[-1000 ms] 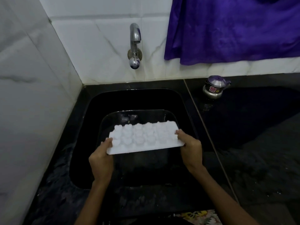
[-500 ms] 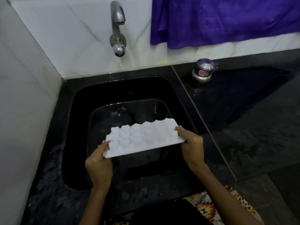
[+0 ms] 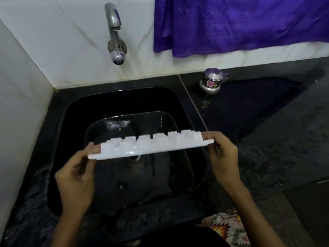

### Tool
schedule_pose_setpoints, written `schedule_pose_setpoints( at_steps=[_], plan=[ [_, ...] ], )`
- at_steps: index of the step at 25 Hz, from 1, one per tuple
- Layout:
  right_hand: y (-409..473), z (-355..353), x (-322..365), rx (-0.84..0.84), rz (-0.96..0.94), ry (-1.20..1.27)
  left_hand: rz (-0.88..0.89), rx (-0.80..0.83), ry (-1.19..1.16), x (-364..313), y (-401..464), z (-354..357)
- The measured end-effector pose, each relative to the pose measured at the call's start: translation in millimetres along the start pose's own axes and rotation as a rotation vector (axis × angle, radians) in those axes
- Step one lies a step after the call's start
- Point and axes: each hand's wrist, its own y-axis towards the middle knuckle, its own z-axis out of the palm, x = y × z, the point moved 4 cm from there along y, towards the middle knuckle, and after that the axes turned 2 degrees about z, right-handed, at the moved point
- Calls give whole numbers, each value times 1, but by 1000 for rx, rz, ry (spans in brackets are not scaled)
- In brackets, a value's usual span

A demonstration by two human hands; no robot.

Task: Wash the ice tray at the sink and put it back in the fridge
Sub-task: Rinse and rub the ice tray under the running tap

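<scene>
Between the two hands above the black rectangular sink [image 3: 58, 132], white plastic ice tray [image 3: 151, 146] edge-on, cups upward, left hand [image 3: 76, 177] fingers [image 3: 90, 148] pinching its left end, right hand [image 3: 225, 157] fingers gripping its right end, chrome tap [image 3: 114, 32] beyond.

Both hands [image 3: 76, 177] curled, gripping

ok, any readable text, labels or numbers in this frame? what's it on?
Nothing can be read.
Steel pot on the counter: a pink sticker with a small yellow mark beside it, too small and blurred to read.
Ice tray, tap, purple cloth, sink: no text visible.
</scene>
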Motion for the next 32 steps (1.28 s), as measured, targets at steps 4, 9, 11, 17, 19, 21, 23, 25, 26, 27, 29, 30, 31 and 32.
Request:
schedule_pose_setpoints(
  at_steps=[4,9,11,17,19,21,23,25,26,27,29,30,31,32],
  plan=[
    [4,-40,-10,-70,179,218,-117,53,-171,-28,-8,33],
    [9,-101,-63,-167,378,301,-233,54,-234,-47,-42,110],
    [21,-134,-91,-135,424,288,-297,55,-240,-54,-55,155],
    [64,-220,-173,105,535,243,-480,-86,-128,-71,-91,276],
    [75,-234,-193,171,559,247,-507,-80,-83,-74,-96,303],
    [85,-243,-209,244,570,232,-538,-46,-46,-72,-96,323],
    [91,-246,-221,294,592,206,-571,14,4,-68,-97,339],
    [95,-246,-231,307,609,171,-574,65,66,-65,-96,351],
    [97,-246,-235,306,613,155,-572,73,94,-63,-94,355],
    [98,-245,-239,304,615,143,-570,74,114,-61,-93,358],
    [99,-244,-243,296,628,127,-565,78,140,-57,-89,360],
    [100,-243,-244,297,630,125,-560,83,149,-56,-88,360],
    [99,-242,-245,299,629,125,-553,88,155,-55,-89,360],
    [99,-241,-246,295,632,126,-548,95,154,-54,-90,361]
  ],
)
